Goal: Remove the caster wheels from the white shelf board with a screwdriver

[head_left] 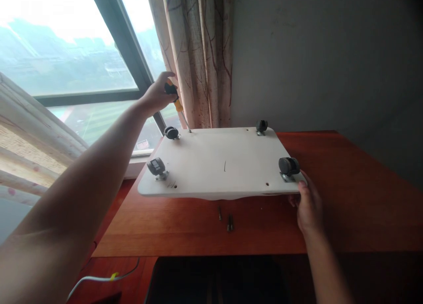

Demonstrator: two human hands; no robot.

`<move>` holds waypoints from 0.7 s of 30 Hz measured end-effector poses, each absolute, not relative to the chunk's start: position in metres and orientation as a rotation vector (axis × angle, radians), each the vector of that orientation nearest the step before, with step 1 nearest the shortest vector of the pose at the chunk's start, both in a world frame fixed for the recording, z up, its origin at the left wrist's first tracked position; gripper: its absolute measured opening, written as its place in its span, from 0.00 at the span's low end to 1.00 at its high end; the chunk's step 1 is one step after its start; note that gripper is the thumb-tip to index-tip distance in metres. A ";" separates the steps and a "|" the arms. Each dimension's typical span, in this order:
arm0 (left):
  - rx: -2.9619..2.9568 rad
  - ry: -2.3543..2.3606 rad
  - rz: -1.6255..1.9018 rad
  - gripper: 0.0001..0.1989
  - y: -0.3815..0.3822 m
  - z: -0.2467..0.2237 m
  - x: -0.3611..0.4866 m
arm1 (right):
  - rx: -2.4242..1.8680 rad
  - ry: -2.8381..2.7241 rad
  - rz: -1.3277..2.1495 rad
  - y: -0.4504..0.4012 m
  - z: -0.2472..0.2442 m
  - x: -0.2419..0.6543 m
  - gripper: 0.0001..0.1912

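Observation:
My left hand is closed around the yellow and black handle of a screwdriver. The screwdriver's tip meets the far left part of a white board, at a hole or screw beside a caster. Black casters on metal plates stand up near the board's corners: far left, near left, far right and near right. My right hand grips the board's near right corner, thumb on top and fingers partly hidden beneath. Dark holes show near the board's edges.
Several bolts lie on the reddish wooden table in front of the board. A black chair stands at the table's near edge. A white cable runs at lower left. Curtains and a window are behind, left of a grey wall.

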State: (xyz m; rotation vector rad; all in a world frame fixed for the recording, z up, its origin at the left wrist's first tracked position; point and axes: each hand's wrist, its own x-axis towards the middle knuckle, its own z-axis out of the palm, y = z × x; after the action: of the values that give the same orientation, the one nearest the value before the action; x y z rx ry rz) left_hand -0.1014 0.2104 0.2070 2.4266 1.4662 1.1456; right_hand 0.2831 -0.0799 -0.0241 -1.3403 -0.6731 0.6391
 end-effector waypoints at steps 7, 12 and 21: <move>2.459 1.679 1.386 0.28 0.209 0.191 -0.094 | -1.350 -0.683 0.633 -0.080 -0.022 0.282 0.30; 2.399 1.268 1.272 0.35 0.226 0.186 -0.097 | -1.344 -0.674 0.639 -0.081 -0.024 0.283 0.30; 2.454 1.517 1.481 0.34 0.223 0.179 -0.098 | -1.352 -0.687 0.627 -0.080 -0.025 0.283 0.30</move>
State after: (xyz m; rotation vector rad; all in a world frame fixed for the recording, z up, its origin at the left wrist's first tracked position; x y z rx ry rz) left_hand -0.0975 0.2231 0.1794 2.4543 1.5168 1.4807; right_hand 0.2832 -0.0799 -0.0245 -1.3523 -0.6866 0.6270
